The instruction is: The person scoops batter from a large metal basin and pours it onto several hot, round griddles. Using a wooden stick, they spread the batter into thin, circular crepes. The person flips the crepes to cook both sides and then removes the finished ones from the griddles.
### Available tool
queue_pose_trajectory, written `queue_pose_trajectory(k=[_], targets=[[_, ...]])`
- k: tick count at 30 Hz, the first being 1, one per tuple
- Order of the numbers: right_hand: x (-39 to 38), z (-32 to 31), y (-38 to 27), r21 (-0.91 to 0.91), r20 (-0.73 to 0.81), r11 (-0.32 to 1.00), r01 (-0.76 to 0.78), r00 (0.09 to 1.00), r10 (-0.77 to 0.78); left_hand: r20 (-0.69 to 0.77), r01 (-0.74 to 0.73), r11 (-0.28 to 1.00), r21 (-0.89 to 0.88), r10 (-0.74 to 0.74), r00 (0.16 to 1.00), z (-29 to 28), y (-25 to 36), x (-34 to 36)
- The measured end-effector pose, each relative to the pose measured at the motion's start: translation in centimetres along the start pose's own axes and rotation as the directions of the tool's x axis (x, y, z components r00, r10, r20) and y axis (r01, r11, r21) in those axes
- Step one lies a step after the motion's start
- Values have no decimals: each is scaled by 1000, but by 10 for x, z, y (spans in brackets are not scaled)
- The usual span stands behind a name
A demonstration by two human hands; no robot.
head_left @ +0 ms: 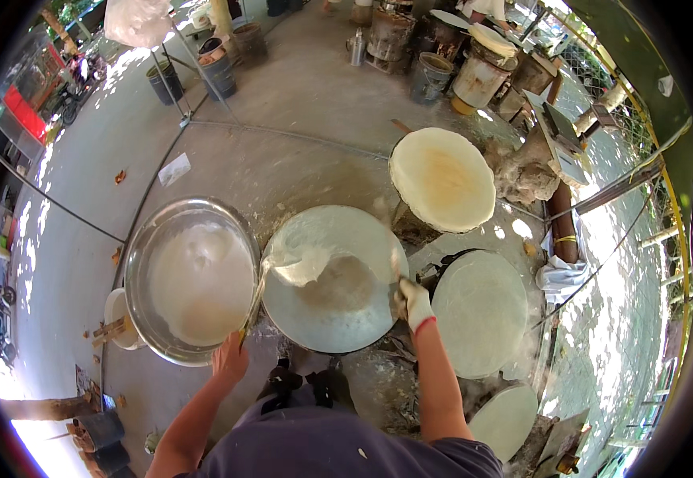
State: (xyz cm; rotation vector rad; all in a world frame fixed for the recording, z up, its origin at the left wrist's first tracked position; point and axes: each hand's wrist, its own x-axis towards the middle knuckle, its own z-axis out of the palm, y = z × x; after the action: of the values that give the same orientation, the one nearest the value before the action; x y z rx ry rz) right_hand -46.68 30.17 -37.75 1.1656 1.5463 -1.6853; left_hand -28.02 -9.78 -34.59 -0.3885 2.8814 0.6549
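Observation:
My bare left hand (230, 360) is closed on the handle of a ladle (247, 323), whose head is over the round griddle (306, 323) in front of me, with pale batter (298, 263) spreading on it. My right hand (414, 303), in a white glove with a red cuff, is closed at the griddle's right rim, on something too small to make out. A wide steel basin (147, 334) of creamy batter stands at the left, beside my left hand. A darker patch lies in the middle of the griddle.
A griddle with a pale flatbread (442, 179) stands behind at right, two more griddles (478, 315) (503, 422) at right. A white bucket (119, 319) is beside the basin. Stoves and buckets (430, 76) stand at the back, and thin metal poles (167, 72) at back left.

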Motion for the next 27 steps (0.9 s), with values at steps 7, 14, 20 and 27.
queue_pose_trajectory(k=[7,14,20,27], targets=[[-36,64,13,-465,561,816,343,827,-29,93,114,986,118,-126,988,-5,-3,-86],[23,41,27,-359,304,916,179,950,-67,40,121,988,99,-126,991,2,5,-130],[-1,47,60,-478,654,758,444,756,-31,10,40,992,121,-42,999,9,-14,-136],[-69,37,95,-361,446,906,223,894,-43,23,-83,995,50,82,996,-6,-39,-130]])
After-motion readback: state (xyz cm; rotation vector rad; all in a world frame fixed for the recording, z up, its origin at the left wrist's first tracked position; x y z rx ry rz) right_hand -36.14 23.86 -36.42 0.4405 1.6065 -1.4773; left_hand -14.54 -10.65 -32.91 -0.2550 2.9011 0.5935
